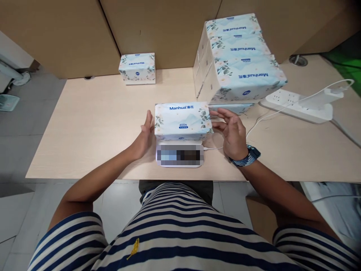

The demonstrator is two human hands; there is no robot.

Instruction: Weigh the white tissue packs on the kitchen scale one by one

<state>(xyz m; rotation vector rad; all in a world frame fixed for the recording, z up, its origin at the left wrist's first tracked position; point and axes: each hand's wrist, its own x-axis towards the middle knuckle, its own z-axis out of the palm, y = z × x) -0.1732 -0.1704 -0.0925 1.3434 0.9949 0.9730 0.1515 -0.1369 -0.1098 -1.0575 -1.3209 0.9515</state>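
Note:
A pale blue floral tissue pack (182,119) lies on a small white scale (179,155) near the desk's front edge. My left hand (143,137) is flat and open at the pack's left end, fingers pointing up, touching or almost touching it. My right hand (232,133), with a blue watch strap on the wrist, is open beside the pack's right end, fingers spread toward it. Neither hand grips the pack.
A tall stack of tissue packs (239,60) stands behind right. A single pack (137,68) sits at the back left. A white power strip (296,104) with a cable lies at right on the light wooden desk (93,124).

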